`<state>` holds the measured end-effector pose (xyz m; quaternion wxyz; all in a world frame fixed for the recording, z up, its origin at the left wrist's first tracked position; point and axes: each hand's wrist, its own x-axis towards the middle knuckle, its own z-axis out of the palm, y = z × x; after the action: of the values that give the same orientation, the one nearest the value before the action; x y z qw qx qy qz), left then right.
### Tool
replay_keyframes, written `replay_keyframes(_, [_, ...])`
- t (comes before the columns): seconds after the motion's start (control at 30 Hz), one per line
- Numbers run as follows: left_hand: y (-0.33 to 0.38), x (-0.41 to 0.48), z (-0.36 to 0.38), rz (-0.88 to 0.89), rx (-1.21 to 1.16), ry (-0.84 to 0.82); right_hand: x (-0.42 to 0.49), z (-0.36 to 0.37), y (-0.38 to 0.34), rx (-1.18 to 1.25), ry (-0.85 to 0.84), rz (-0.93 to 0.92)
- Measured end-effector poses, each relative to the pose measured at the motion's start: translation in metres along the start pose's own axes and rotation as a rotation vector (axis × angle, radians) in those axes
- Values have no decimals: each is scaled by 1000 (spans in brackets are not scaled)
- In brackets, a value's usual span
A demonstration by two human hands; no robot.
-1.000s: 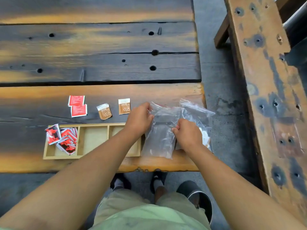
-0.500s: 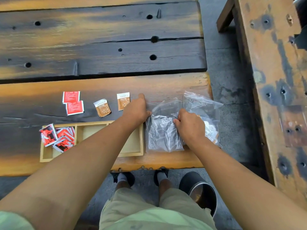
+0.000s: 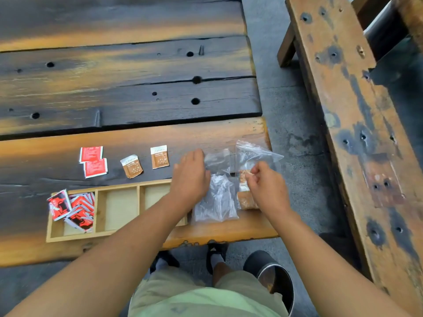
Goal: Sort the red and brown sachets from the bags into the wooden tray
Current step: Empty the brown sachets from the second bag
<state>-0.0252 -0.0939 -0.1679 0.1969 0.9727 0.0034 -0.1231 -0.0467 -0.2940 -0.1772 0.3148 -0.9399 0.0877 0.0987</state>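
a dark, orange-streaked plank table (image 3: pixel 128 92) carries a three-compartment wooden tray (image 3: pixel 75 235), two flat red sachets (image 3: pixel 92 161), two brown sachets with white tops (image 3: pixel 146 162), and two clear plastic bags (image 3: pixel 217 200) at its right end.

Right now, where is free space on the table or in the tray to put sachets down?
Free: the tray's middle compartment, and the dark planks beyond the loose sachets. Crowded: the left compartment, full of red sachets, and the right end, with both bags under the hands.
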Motion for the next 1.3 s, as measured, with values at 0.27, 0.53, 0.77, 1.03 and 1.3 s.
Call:
replay_keyframes(0.27, [61,-12,34,-158,-623,-294,-14,-20,64,-89,29,203])
replay_keyframes(0.53, [70,-23,45,-101,-511,-358,-11,0,67,244,-91,402])
replay_keyframes(0.77, [78,-28,42,-71,-580,-395,-12,0,49,365,-51,350])
replay_keyframes(1.03, [80,-35,30,-158,-793,-269,-34,-43,28,782,-50,335])
replay_keyframes(1.3, [43,-61,-39,-288,-1115,-107,-60,-70,-43,1044,-178,185])
